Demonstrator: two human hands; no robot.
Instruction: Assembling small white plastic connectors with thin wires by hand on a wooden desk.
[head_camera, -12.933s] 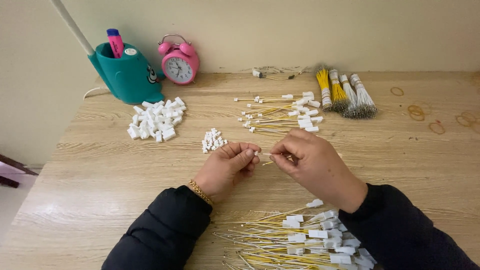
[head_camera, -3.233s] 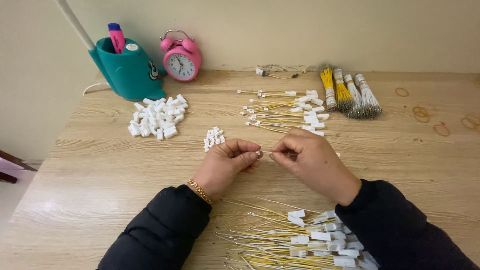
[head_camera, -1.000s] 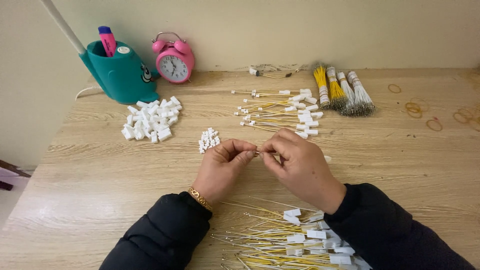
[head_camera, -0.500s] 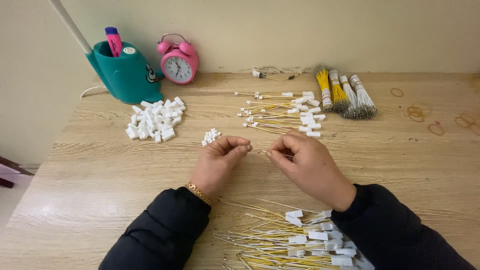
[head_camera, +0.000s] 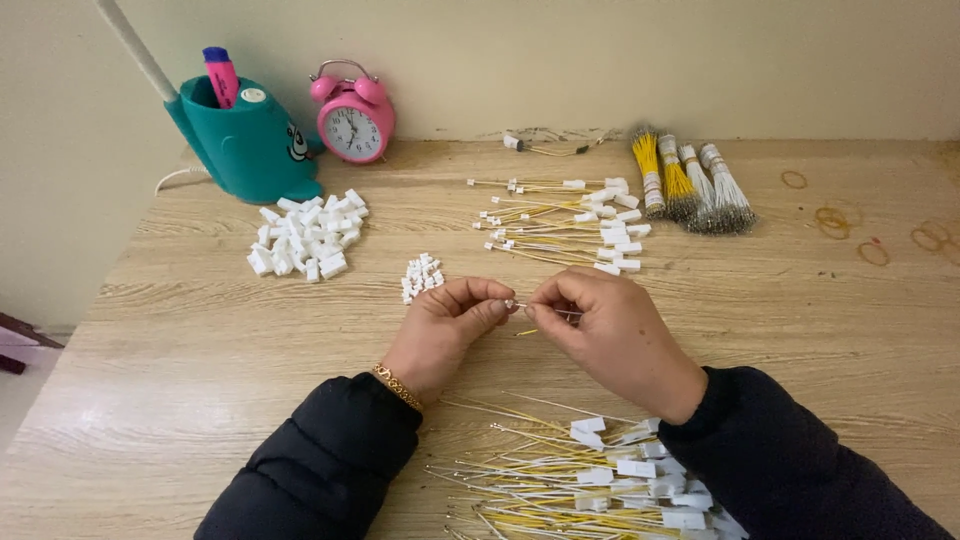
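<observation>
My left hand (head_camera: 445, 330) and my right hand (head_camera: 610, 330) meet over the middle of the wooden table (head_camera: 180, 340). Their fingertips pinch a thin wire (head_camera: 530, 312) between them; a small white connector seems to sit at the left fingertips, mostly hidden. A gold bracelet circles my left wrist. Just beyond the left hand lies a small heap of tiny white connectors (head_camera: 421, 275). Close to me, under my forearms, spreads a pile of yellow and white wires with white connectors (head_camera: 590, 475).
A bigger pile of white connectors (head_camera: 305, 235) lies at the left. Finished wires with connectors (head_camera: 570, 225) and tied yellow and white wire bundles (head_camera: 690, 185) lie at the back. A teal pen holder (head_camera: 245, 140), a pink alarm clock (head_camera: 352, 118) and several rubber bands (head_camera: 850, 225) stand further off.
My hands stay together on the wire with only small finger movements. The view shifts slightly. The wire pile near me has changed a little over the longer span.
</observation>
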